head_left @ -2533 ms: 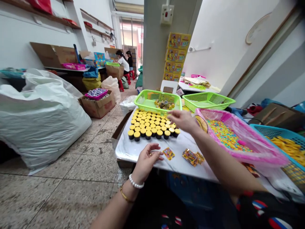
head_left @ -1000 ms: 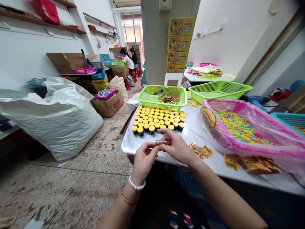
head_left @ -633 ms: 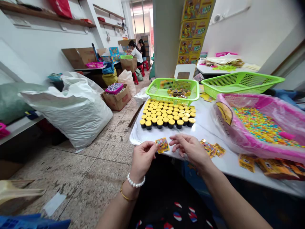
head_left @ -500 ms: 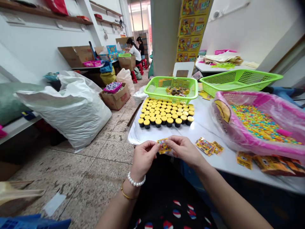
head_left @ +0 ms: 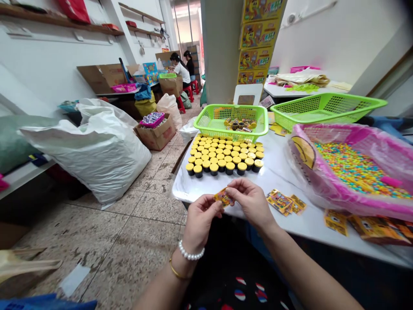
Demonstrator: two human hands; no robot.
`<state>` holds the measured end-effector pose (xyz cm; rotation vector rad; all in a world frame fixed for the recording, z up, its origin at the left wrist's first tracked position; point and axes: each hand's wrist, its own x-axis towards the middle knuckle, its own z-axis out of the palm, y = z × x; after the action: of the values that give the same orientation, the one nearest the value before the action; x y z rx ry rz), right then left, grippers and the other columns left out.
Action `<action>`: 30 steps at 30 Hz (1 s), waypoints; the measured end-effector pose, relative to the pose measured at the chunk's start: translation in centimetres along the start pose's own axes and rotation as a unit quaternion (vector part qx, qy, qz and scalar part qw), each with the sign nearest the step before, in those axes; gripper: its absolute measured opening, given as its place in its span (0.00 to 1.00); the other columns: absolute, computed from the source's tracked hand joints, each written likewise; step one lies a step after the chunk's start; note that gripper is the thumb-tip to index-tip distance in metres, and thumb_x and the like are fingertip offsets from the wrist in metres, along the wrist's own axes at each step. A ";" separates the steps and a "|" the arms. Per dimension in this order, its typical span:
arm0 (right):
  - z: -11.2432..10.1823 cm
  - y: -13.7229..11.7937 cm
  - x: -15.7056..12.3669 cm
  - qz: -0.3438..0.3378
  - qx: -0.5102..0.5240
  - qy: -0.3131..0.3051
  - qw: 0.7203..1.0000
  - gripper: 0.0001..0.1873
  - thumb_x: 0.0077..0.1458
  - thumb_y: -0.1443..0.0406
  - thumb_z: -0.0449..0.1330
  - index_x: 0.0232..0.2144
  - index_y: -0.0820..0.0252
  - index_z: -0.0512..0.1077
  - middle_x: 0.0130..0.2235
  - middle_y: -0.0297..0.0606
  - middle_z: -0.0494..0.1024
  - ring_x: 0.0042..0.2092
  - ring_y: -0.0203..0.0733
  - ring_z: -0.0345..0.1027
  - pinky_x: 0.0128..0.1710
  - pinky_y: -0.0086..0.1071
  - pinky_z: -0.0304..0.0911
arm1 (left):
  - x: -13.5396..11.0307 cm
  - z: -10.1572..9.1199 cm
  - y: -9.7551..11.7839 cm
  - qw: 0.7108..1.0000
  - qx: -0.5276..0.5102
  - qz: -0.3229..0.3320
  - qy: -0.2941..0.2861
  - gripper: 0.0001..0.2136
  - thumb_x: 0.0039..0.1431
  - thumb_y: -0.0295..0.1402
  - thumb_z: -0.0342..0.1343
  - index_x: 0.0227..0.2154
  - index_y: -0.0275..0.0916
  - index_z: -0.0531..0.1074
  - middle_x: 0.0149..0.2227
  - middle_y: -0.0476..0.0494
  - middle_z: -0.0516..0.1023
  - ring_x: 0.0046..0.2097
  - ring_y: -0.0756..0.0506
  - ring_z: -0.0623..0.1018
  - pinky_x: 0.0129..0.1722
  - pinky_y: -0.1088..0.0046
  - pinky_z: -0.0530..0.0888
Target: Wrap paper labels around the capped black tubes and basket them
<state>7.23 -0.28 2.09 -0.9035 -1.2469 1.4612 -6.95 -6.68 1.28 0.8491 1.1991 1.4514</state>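
Observation:
Between my two hands is a small yellow printed packet (head_left: pixel 223 197), held just over the table's near edge. My left hand (head_left: pixel 203 215) pinches its left side between thumb and fingers; a pearl bracelet and a gold bangle circle that wrist. My right hand (head_left: pixel 250 200) pinches the upper right part of the packet. Beyond the hands stand rows of small black tubs with yellow lids (head_left: pixel 221 163). Right of my right hand lies a loose pile of similar yellow packets (head_left: pixel 280 201).
A green basket (head_left: pixel 209 125) with small pieces stands behind the tubs. At right are another green basket (head_left: pixel 335 103) and a pink plastic-lined basket (head_left: pixel 306 176) of colourful candies. A big white sack (head_left: pixel 106 159) stands on the floor at left. Two people sit far back.
The packet has tilted, its right side now higher. My left hand has shifted slightly right and down, and my right hand has risen a little. Both still pinch the packet.

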 end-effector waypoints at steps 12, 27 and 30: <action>-2.5 -2.2 1.3 0.058 -0.191 -0.283 0.938 0.16 0.51 0.57 0.67 0.39 0.61 0.78 0.30 0.34 0.79 0.32 0.37 0.70 0.32 0.29 0.64 | 1.4 -2.2 2.5 0.969 0.181 0.022 -0.169 0.13 0.53 0.33 0.64 0.39 0.38 0.69 0.28 0.48 0.78 0.30 0.49 0.77 0.30 0.76 0.71; -0.3 0.9 -1.0 0.054 -0.079 -0.122 0.988 0.13 0.54 0.55 0.64 0.31 0.61 0.78 0.28 0.35 0.77 0.28 0.34 0.63 0.28 0.29 0.58 | -1.1 -1.8 1.3 0.989 0.098 0.089 0.062 0.10 0.58 0.39 0.61 0.29 0.37 0.73 0.21 0.53 0.68 0.22 0.54 0.66 0.21 0.80 0.63; 0.0 1.1 -1.3 0.043 -0.063 -0.104 0.992 0.11 0.54 0.57 0.65 0.30 0.60 0.78 0.30 0.35 0.78 0.31 0.36 0.67 0.33 0.31 0.63 | -2.4 -1.1 -0.1 0.993 0.077 0.056 0.065 0.11 0.57 0.40 0.63 0.30 0.36 0.77 0.20 0.52 0.69 0.21 0.55 0.64 0.19 0.80 0.61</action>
<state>7.37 -1.52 0.98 -0.9148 -1.4831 1.5905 -7.45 -9.26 1.10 0.9511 1.3949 1.5379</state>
